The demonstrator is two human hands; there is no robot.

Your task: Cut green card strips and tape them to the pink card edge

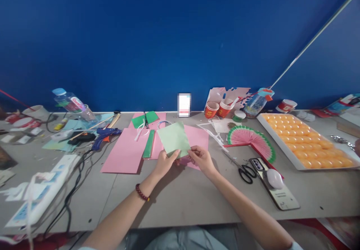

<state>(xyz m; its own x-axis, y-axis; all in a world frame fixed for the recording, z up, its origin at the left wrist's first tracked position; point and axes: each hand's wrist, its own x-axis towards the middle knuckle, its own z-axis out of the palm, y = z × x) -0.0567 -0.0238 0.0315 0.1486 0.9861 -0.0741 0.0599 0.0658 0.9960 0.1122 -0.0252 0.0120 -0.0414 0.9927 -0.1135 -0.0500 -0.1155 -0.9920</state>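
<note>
At the centre of the frame I have the pale green sheet [173, 139] in front of the pink paper [123, 150] on the table [180, 201]. My left hand [166, 163] pinches its lower edge, thumb in front, fingers mostly hidden behind; my right hand [201, 159] nips the lower right corner between thumb and forefinger. I judge that light grips and even tension suit it best, lest the thin paper crease.

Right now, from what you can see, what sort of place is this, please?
Probably a handicraft workstation: a blue glue gun and black-handled scissors lie on the table, and pale green paper is held above it.
</note>
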